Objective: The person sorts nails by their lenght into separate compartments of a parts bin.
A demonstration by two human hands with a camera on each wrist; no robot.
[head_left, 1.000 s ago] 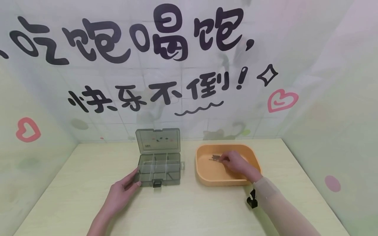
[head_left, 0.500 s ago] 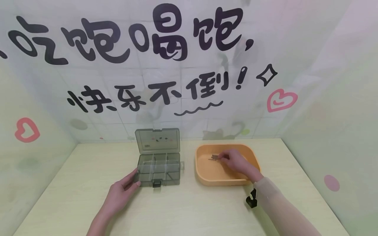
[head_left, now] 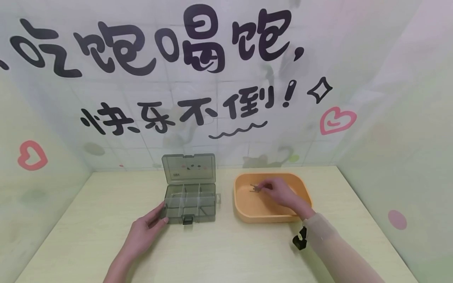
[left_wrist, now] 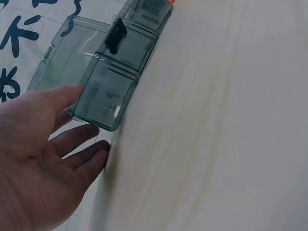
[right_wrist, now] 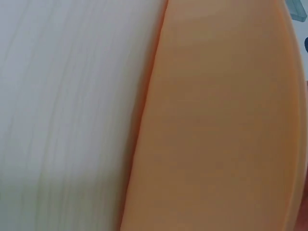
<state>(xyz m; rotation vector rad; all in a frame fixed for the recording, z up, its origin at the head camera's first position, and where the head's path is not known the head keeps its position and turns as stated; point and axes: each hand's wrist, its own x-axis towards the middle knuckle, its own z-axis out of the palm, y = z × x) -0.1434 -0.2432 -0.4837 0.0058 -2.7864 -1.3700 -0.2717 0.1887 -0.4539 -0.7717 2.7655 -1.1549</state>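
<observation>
A grey see-through compartment box (head_left: 191,202) stands with its lid (head_left: 189,169) raised; a thin dark rod (head_left: 203,211) lies in a front-right compartment. My left hand (head_left: 143,232) rests at the box's front-left corner, thumb at the front, loosely extended fingers along the left side. In the left wrist view, the thumb (left_wrist: 67,96) touches the box. My right hand (head_left: 281,192) reaches into the orange tray (head_left: 244,210), thumb and fingertips pinching at several thin metal pieces (head_left: 253,190), like nails or screws. One sticks out tilted at the fingertips. The right wrist view shows mostly the tray wall (right_wrist: 221,120).
Both containers stand on a pale wood-grain table (head_left: 226,251), the tray right of the box. Behind them rises a wall (head_left: 226,145) with black lettering, and light side panels flank the table. A black camera mount (head_left: 300,239) hangs by the right wrist.
The right fingertips have shifted slightly left over the metal pieces, and the pieces have moved, one now tilted. The left hand and the box have stayed put.
</observation>
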